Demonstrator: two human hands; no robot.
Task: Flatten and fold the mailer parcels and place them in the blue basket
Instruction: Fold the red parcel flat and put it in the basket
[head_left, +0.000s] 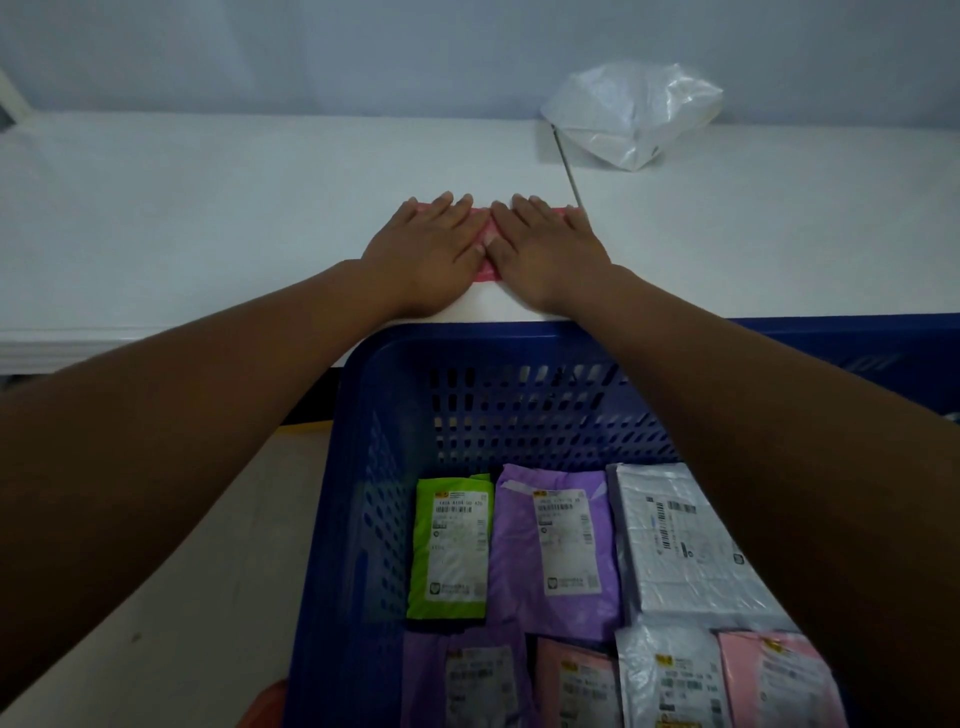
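A pink mailer parcel (487, 274) lies flat on the white table (208, 218), almost wholly covered by my hands. My left hand (431, 249) and my right hand (550, 249) press on it palm down, side by side, fingers stretched out and thumbs touching. Only thin pink strips show between and beside the hands. The blue basket (363, 467) stands in front of me below the table edge. Inside it lie folded mailers: a green one (452, 551), a purple one (556, 545), a grey one (675, 540) and several more in purple, pink and white along the bottom.
A crumpled clear plastic bag (634, 111) sits at the back right of the table. A thin dark seam (569, 171) runs from it toward my right hand. A second blue basket rim (857, 332) shows at right. A wall stands behind the table.
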